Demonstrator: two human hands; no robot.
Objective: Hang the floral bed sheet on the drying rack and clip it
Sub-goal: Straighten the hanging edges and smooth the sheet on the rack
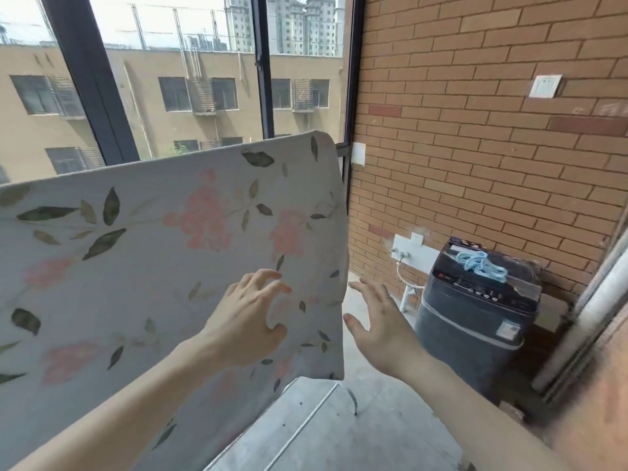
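Note:
The floral bed sheet (142,253), pale with pink flowers and green leaves, hangs draped over a rail that it hides; only a white bar of the drying rack (306,426) shows low on the floor. My left hand (251,321) is in front of the sheet near its right side, fingers loosely bent and holding nothing. My right hand (377,321) is just past the sheet's right edge, fingers spread, not touching it. A bunch of light blue clips (481,263) lies on top of the washing machine.
A dark washing machine (475,321) stands at the right against the brick wall (475,130). Large windows (170,79) are behind the sheet. A white door frame (594,300) runs along the far right. Grey concrete floor (373,419) lies below.

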